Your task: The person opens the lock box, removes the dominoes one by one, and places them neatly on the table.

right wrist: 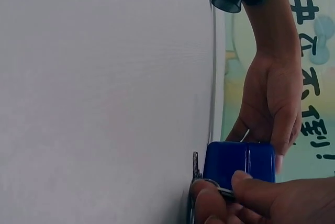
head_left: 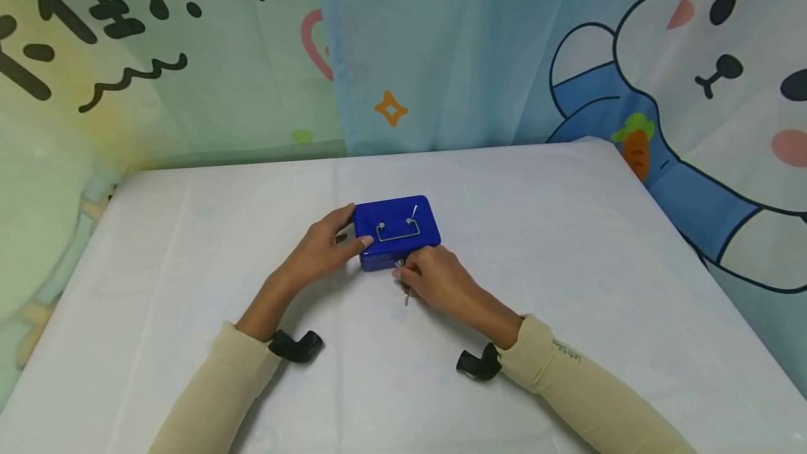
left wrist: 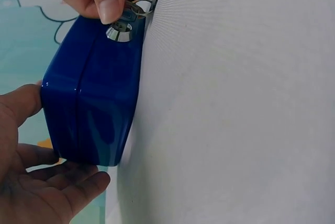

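Note:
A blue metal cash box with a wire handle on its lid sits closed on the white table. My left hand holds its left end, thumb on the lid near the front corner and fingers against the side. At the front face, my right hand pinches a key between thumb and forefinger at the round silver lock. From a ring on that key hangs a second key. The key's blade is hidden at the lock.
The white cloth-covered table spreads around the box. Behind it hangs a printed curtain with cartoon figures. A black wrist camera juts from the left sleeve, and another black camera from the right.

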Motion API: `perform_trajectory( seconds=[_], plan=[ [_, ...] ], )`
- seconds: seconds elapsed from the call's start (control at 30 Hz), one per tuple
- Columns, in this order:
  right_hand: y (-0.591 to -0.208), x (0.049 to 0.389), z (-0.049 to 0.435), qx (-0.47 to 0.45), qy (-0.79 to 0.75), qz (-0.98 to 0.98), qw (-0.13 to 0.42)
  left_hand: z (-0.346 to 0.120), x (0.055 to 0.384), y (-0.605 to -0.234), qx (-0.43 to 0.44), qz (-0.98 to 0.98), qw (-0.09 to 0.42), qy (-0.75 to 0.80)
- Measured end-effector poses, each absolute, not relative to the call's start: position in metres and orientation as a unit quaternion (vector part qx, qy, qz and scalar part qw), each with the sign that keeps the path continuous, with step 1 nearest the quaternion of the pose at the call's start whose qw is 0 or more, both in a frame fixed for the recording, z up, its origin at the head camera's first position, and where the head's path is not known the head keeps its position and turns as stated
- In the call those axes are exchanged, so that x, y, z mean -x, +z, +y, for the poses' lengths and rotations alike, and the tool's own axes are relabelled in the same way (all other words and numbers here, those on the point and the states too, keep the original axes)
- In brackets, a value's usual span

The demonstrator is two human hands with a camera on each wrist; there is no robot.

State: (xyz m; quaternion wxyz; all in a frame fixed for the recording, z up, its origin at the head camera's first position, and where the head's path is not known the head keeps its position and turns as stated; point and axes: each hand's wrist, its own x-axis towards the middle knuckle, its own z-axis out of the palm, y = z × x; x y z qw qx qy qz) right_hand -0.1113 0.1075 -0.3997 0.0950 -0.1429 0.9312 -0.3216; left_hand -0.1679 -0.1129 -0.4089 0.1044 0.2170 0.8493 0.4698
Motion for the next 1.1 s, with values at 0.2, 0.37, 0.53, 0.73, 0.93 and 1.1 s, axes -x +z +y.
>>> perform_trajectory(
  seconds=[0.2,0.37,0.53,0.73,0.93,1.1],
  plan=[
    [-0.4,0.111,0.11,0.139,-0.329,0.925,0.127,-0.114,0.168,-0.409,-0.216,0.85,0.106,0.469],
    [-0.398,0.112,0.11,0.121,-0.336,0.922,0.152,-0.113,0.169,-0.41,-0.22,0.846,0.107,0.475],
    [-0.401,0.114,0.112,0.119,-0.36,0.91,0.167,-0.114,0.17,-0.411,-0.219,0.846,0.109,0.474],
    [-0.406,0.12,0.119,0.098,-0.422,0.872,0.228,-0.114,0.169,-0.41,-0.219,0.847,0.11,0.472],
    [-0.411,0.122,0.122,0.059,-0.507,0.812,0.283,-0.114,0.17,-0.411,-0.221,0.848,0.11,0.468],
    [-0.415,0.12,0.123,0.02,-0.582,0.744,0.326,-0.114,0.171,-0.412,-0.22,0.847,0.112,0.47]
  ],
)
